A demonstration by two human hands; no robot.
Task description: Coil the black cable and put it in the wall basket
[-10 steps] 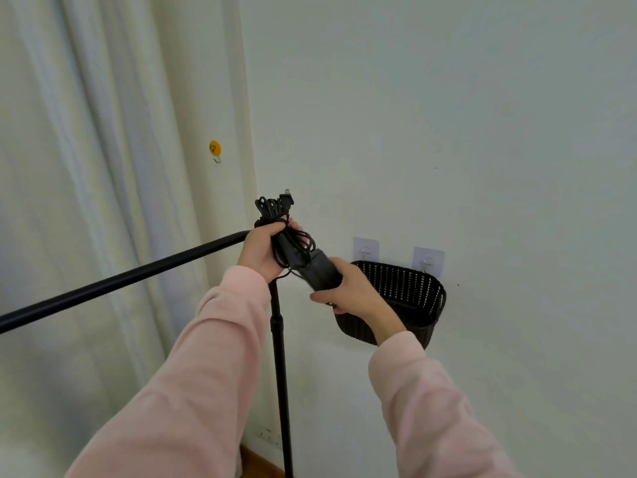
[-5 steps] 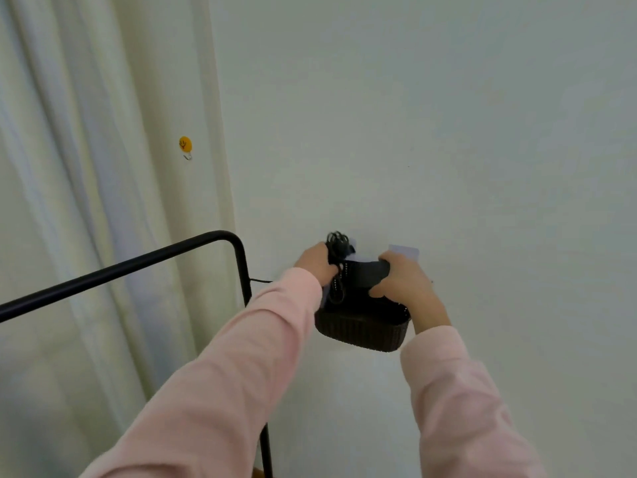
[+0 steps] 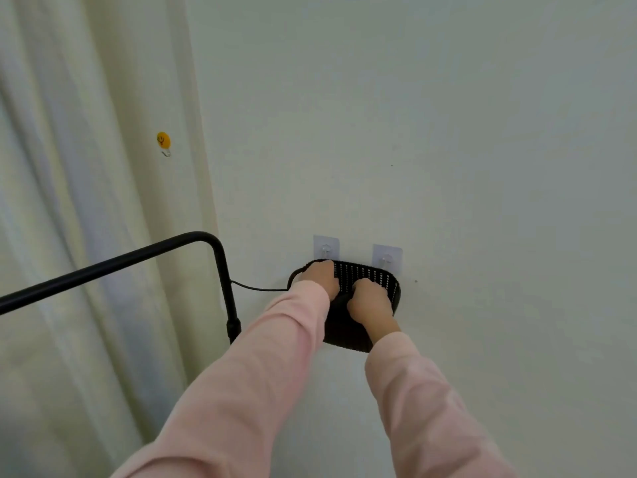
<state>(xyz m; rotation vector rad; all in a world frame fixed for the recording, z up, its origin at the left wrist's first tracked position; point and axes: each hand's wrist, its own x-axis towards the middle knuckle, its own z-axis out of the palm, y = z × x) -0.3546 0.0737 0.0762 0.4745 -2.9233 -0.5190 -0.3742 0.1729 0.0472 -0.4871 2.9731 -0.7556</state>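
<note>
Basket mouth: my hands fill the wall basket.
Left: black rack stands near.
Right: bare wall.

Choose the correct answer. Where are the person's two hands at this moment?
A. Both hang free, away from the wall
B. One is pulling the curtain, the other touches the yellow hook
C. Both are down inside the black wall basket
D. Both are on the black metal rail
C: the left hand and the right hand both reach down past the rim of the wall basket.

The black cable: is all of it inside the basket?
No. A strand of the black cable trails from the basket to the black rack.
</note>
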